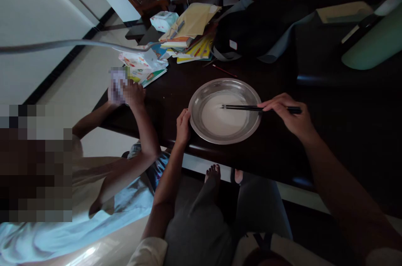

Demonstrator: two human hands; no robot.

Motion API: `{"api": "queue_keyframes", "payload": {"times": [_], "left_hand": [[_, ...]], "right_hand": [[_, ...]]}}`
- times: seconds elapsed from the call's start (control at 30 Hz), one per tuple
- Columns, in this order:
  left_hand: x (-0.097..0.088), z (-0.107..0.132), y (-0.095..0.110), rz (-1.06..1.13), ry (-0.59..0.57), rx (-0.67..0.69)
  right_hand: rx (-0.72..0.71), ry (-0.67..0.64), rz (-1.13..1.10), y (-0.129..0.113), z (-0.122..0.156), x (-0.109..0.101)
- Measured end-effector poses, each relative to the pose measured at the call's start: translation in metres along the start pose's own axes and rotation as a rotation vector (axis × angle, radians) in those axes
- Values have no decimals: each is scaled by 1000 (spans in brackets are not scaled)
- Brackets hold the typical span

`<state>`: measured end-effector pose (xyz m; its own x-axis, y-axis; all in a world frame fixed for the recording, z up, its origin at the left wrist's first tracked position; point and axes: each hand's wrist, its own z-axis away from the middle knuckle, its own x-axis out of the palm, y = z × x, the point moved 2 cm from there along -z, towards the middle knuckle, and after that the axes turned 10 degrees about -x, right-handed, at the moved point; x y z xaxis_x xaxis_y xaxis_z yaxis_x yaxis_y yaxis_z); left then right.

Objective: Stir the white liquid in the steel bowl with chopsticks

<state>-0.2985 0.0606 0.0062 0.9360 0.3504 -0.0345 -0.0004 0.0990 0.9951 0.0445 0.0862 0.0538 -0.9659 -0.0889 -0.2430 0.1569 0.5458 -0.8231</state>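
A wide metal basin (196, 125) stands on the dark table, with a white, pasty mixture (220, 121) in its bottom. My left hand (183, 125) is closed against the basin's left side, its fingers at the rim. In my right hand (290, 113) is a pair of dark chopsticks (243, 108), held from the right. They reach over the basin's right rim, and their pale tips touch the surface of the mixture near its middle.
Another person (125, 165) sits at the left, hands at the table's edge. Books and envelopes (196, 23) are piled behind the basin, beside a black bag (241, 31). A thin red stick (224, 71) lies behind the basin; a green cylinder (373, 44) is far right.
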Motion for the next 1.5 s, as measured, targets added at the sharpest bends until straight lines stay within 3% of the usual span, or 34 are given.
{"api": "queue_keyframes", "payload": {"times": [0.13,0.23,0.33,0.43,0.5,0.57,0.67,0.77,0.87,0.97,1.17,1.23,1.37,1.43,1.5], "left_hand": [[0,-1,1,-23,-1,25],[0,0,1,-3,0,17],[1,1,3,0,-10,11],[2,1,4,-20,-8,13],[2,1,5,-28,-10,28],[2,1,6,-30,-9,34],[1,2,6,-19,1,12],[1,2,6,-12,-8,15],[1,2,4,-7,-11,18],[1,2,2,6,-18,19],[2,2,0,-10,10,0],[2,2,1,-11,16,-1],[2,1,3,-23,-1,21],[1,1,3,-24,-7,40],[1,1,3,-31,-11,52]], "right_hand": [[60,208,-137,5,-2,-9],[70,92,-171,4,-2,-2],[8,-72,-57,0,-1,6],[7,21,23,-1,-3,-1],[49,162,-26,0,-4,-10],[78,219,-117,1,-4,-12],[60,55,-159,1,-1,-2],[-10,-93,-62,1,0,7],[-23,33,8,2,0,1],[21,170,-63,3,1,-7],[-26,-102,-32,0,2,6],[-51,-62,29,-1,1,4],[29,189,-77,3,-1,-8],[47,175,-134,3,0,-5],[16,47,-113,1,1,2]]}}
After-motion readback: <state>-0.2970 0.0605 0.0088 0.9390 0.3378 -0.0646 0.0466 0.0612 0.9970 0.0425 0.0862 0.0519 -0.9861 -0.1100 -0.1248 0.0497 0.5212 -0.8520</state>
